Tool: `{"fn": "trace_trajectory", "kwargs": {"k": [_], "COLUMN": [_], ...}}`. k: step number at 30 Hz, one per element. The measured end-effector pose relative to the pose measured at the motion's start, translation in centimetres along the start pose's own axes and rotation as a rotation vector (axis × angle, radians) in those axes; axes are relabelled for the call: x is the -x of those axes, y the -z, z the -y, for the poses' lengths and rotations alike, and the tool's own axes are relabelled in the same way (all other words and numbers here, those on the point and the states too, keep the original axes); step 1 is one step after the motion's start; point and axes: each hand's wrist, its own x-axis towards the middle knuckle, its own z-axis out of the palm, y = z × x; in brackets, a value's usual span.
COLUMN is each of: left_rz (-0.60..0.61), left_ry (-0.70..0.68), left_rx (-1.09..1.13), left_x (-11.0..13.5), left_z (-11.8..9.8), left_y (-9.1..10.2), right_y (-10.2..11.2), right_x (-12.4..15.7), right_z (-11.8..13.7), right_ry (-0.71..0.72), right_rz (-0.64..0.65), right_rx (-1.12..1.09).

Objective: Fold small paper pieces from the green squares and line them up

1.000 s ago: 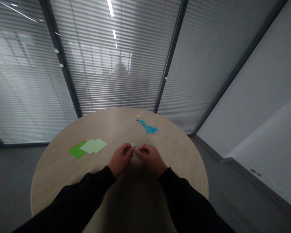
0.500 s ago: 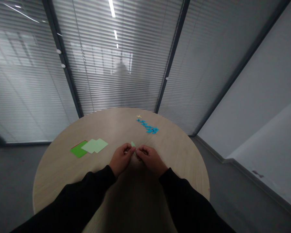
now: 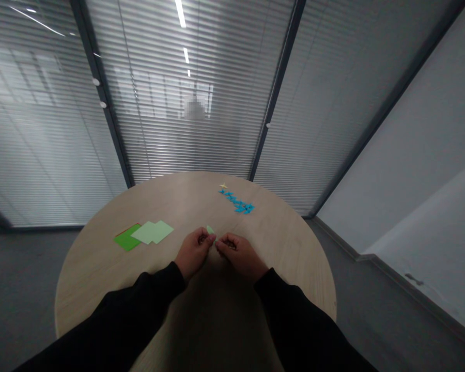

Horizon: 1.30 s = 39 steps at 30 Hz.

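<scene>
Between my two hands, over the middle of the round table, is a small piece of light green folded paper [image 3: 210, 229]. My left hand [image 3: 195, 251] pinches it between thumb and fingers, so most of it is covered. The fingertips of my right hand [image 3: 237, 253] are closed at the paper's near right edge; how much they grip is hard to see. To the left lie light green paper sheets [image 3: 159, 231], overlapping a brighter green sheet [image 3: 127, 241] with a thin red edge showing behind it.
Beyond my hands, several small blue folded-paper pieces [image 3: 239, 203] form a slanting row, with a pale yellow star-like piece [image 3: 223, 185] at its far end. The wooden table [image 3: 101, 274] has a curved edge. Windows with blinds [image 3: 194, 144] stand behind it.
The light green folded paper has shifted slightly left and turned in my fingers. My right fingertips have drawn slightly apart from the left ones.
</scene>
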Motion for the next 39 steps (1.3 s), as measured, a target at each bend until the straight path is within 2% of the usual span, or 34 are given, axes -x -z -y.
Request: {"fn": "trace_trajectory", "kwargs": {"k": [8, 15, 21, 24, 27, 30, 32, 39], "left_rz": [0.008, -0.013, 0.088, 0.056, 0.082, 0.147, 0.156, 0.11], "left_ry": [-0.041, -0.072, -0.001, 0.029, 0.072, 0.062, 0.029, -0.012], "left_rx": [-0.045, -0.13, 0.066, 0.038, 0.025, 0.035, 0.028, -0.064], "left_x": [-0.1, 0.0, 0.4, 0.4, 0.4, 0.5, 0.6, 0.6], "left_z": [-0.3, -1.0, -1.5, -1.2, -1.0, -1.0, -0.9, -0.8], "left_y": [0.0, -0.1, -0.1, 0.0, -0.2, -0.5, -0.6, -0.2], "right_y": [-0.3, -0.5, -0.4, 0.2, 1.1, 1.7, 1.7, 1.8], "right_x": [-0.1, 0.1, 0.1, 0.2, 0.1, 0.1, 0.1, 0.1], "right_z": [0.2, 0.1, 0.4, 0.7, 0.9, 0.9, 0.9, 0.5], "right_ry": [0.035, 0.035, 0.042, 0.062, 0.215, 0.433, 0.5, 0.498], "right_rz": [-0.052, -0.033, -0.008, -0.102, -0.286, -0.206, -0.18, -0.264], "right_rx": [0.044, 0.036, -0.078, 0.07, 0.215, 0.356, 0.422, 0.559]}}
